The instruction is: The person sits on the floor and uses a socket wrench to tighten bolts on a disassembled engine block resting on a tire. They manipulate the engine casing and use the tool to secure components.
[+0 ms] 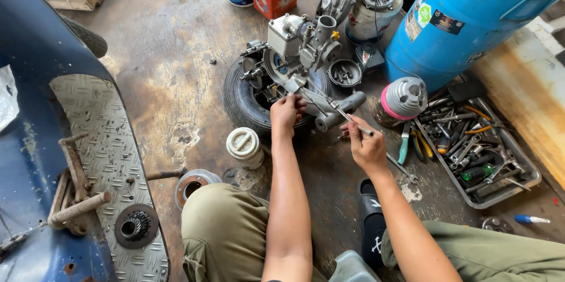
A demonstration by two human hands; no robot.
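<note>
Stained concrete workshop floor. Grey metal engine block point(297, 46) rests on small black tyre point(247, 102), steadied; left hand point(286, 114) pinches its lower edge, right hand point(366, 146) closed around thin steel rod tool point(347, 118) angled toward left grip.

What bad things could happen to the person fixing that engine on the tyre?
The engine only rests on a tyre, so pushing might tip it. The right hand holds a thin metal tool close to the left hand; a slip could jab fingers. Small parts lie loose nearby and could get lost.
</note>
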